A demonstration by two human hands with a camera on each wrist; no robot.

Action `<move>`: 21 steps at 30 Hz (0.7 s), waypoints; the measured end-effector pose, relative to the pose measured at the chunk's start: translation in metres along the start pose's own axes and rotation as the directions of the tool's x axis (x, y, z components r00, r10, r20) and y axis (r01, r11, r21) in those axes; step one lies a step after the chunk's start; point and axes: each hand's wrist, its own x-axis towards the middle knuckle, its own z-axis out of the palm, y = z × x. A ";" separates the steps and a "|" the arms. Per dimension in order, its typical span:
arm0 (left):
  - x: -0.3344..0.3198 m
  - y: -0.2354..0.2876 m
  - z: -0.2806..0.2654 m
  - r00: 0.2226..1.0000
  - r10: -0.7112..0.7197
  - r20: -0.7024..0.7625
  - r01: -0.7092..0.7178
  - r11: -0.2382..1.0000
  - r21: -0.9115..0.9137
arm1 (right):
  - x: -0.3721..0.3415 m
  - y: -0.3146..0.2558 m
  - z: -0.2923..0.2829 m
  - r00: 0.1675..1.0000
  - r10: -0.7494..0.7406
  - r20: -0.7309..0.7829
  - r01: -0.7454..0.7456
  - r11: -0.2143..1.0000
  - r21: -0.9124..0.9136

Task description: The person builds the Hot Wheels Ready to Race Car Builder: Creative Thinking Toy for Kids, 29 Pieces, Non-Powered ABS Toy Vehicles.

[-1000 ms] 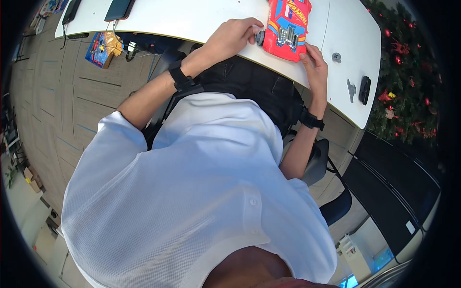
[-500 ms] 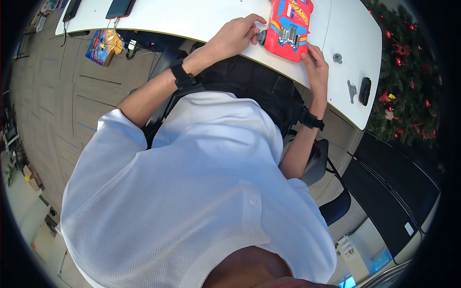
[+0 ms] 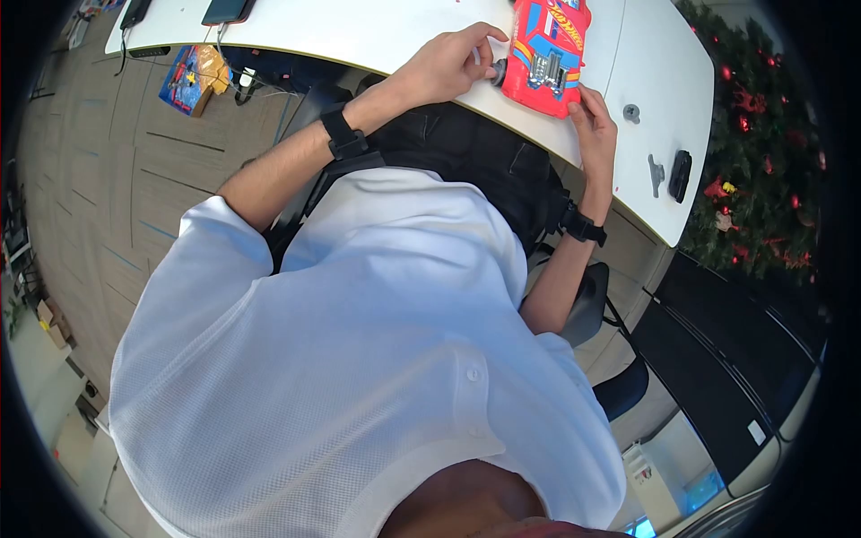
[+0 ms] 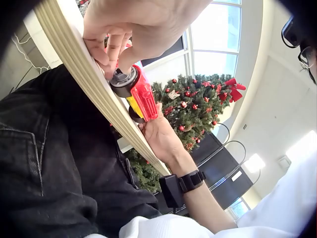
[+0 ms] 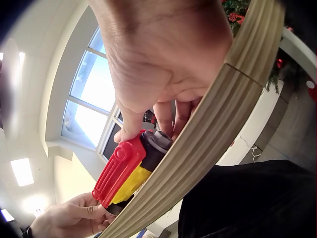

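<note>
A red toy car (image 3: 545,63) with a blue top and silver engine stands near the table's front edge. Beside its left corner, my left hand (image 3: 446,70) pinches a dark wheel (image 4: 124,82) with a grey hub. The left index finger reaches up along the car's side. At the near right corner, my right hand (image 3: 595,134) grips the car body. In the right wrist view its thumb lies on the red body, and the other fingers are by the wheel (image 5: 157,142) at that corner, partly hidden. Yellow shows on the car's underside.
On the white table (image 3: 395,31), right of the car, lie a round grey piece (image 3: 632,113), a flat grey tool-like piece (image 3: 656,176) and a black case (image 3: 682,176). A phone (image 3: 226,11) is at the left. A decorated Christmas tree (image 3: 749,134) stands beyond the right edge.
The toy car has shifted slightly to the right, with both hands following it. The left index finger has straightened a little along the car's side.
</note>
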 end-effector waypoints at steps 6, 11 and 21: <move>0.000 0.007 -0.005 1.000 -0.027 0.011 0.027 1.000 -0.006 | -0.001 -0.003 0.001 1.000 0.000 -0.001 0.000 1.000 0.018; 0.001 0.007 -0.006 0.997 -0.054 -0.054 0.059 0.992 0.107 | -0.001 -0.002 0.001 1.000 -0.008 -0.007 0.008 1.000 0.011; 0.002 0.007 -0.009 1.000 0.000 -0.008 0.001 0.992 0.127 | -0.001 0.000 0.000 1.000 -0.003 -0.012 0.004 1.000 0.010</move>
